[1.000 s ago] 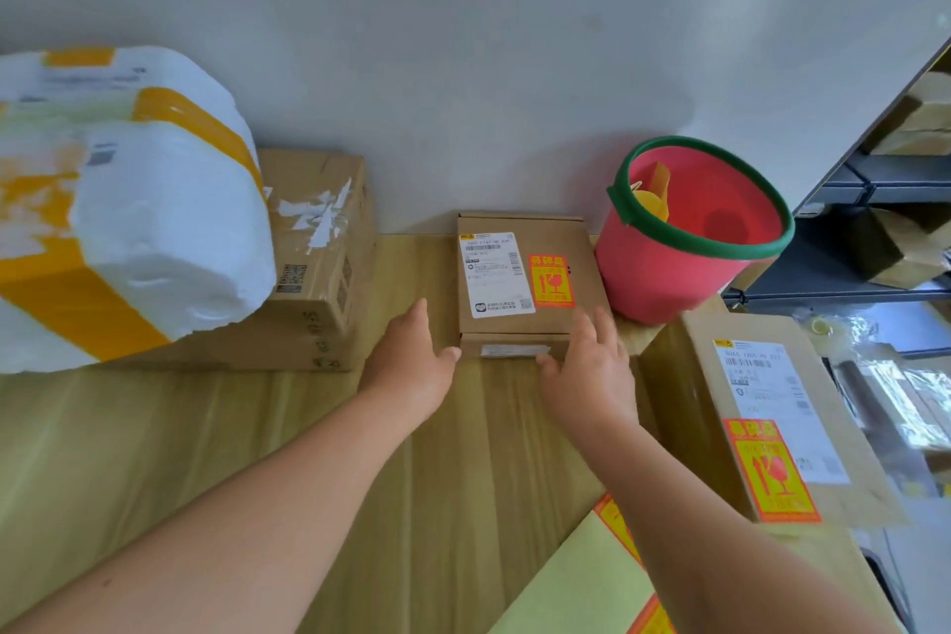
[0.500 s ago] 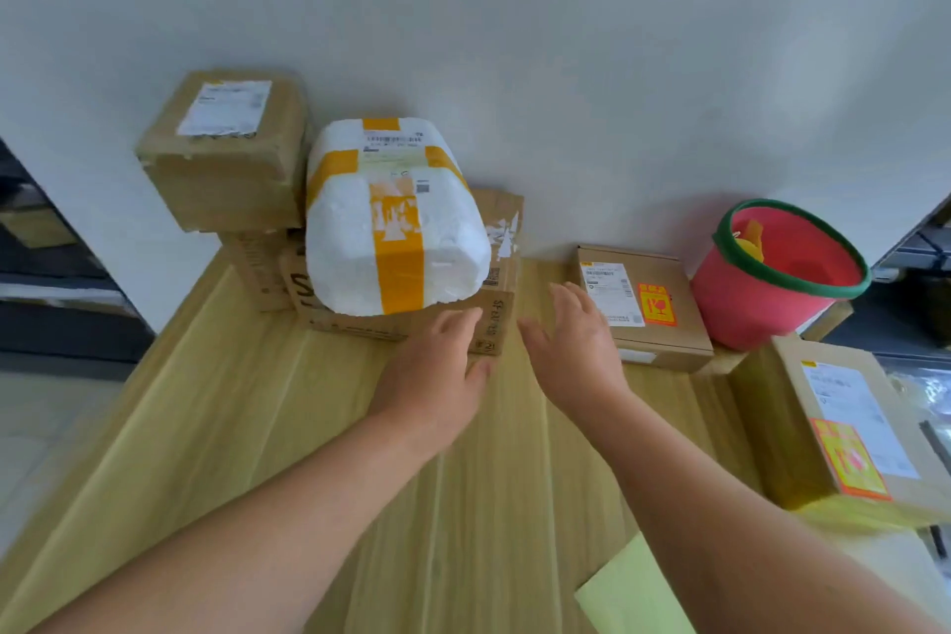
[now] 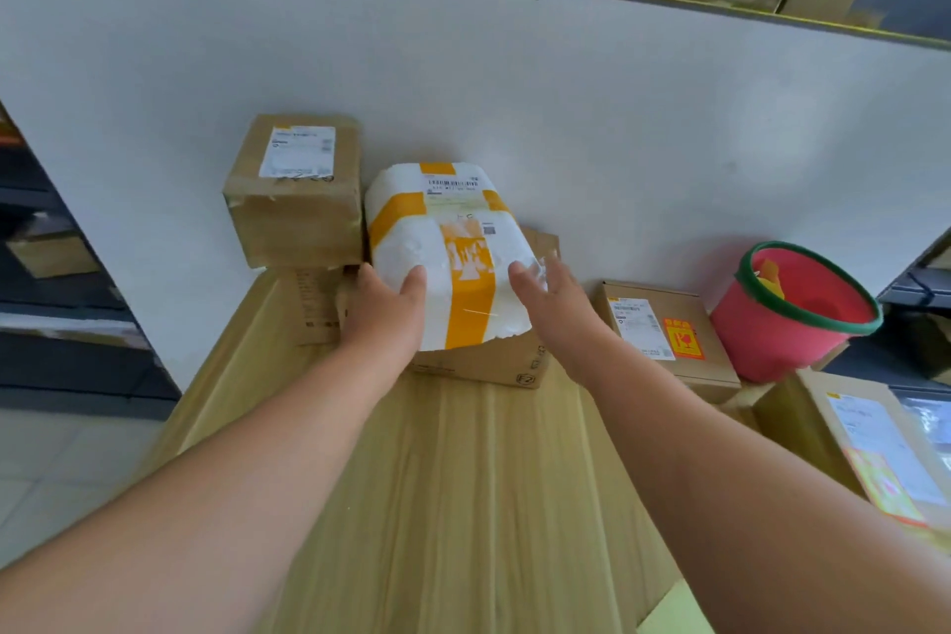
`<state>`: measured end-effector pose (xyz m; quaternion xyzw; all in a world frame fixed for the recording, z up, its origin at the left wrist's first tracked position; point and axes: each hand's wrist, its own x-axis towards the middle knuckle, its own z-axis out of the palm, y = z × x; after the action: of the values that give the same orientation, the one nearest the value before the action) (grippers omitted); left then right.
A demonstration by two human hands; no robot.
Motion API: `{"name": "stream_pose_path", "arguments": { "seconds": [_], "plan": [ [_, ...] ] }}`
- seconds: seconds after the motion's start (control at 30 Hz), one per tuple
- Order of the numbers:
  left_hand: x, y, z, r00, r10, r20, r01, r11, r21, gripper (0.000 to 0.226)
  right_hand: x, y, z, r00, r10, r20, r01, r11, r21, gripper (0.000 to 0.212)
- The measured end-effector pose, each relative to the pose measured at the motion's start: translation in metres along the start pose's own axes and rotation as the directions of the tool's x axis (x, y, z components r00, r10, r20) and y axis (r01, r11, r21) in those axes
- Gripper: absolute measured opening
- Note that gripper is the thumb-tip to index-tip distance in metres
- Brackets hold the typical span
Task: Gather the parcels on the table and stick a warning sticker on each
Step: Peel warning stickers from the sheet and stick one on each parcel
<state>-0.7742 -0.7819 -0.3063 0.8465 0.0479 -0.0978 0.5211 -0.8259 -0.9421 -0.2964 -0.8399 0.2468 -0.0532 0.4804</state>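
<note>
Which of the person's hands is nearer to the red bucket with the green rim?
Right. The right hand is at the white foam parcel's right edge, on the side facing the red bucket. The left hand is at the parcel's left edge, farther off.

A pale wooden table [image 3: 463, 505] carries cardboard boxes [image 3: 478, 366] stacked along its far edge, a flat stickered box [image 3: 664, 330] and a red bucket [image 3: 792, 319] toward the right

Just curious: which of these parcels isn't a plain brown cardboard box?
The white foam parcel banded with yellow tape, sitting on a flat cardboard box, between the left hand and right hand. All others are brown cardboard.
</note>
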Motion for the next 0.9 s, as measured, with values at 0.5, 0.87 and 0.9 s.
{"name": "stream_pose_path", "arguments": {
  "seconds": [0.5,0.87,0.9],
  "plan": [
    [-0.11,-0.022,0.034,0.966,0.206,0.157,-0.164,0.956,-0.243,0.07,-0.13,0.06,-0.055,0.991,0.039,-0.128,-0.005,0.968,0.251,0.074],
    [-0.272,-0.101,0.056,0.975,0.069,0.213,-0.023,0.978,-0.208,0.083,-0.274,0.157,-0.083,0.994,0.089,-0.063,-0.073,0.973,0.221,0.063],
    [-0.281,-0.109,0.056,0.977,0.046,0.209,-0.005,0.981,-0.192,0.088,-0.283,0.164,-0.082,0.995,0.093,-0.043,-0.082,0.976,0.202,0.063]
  ]
}}
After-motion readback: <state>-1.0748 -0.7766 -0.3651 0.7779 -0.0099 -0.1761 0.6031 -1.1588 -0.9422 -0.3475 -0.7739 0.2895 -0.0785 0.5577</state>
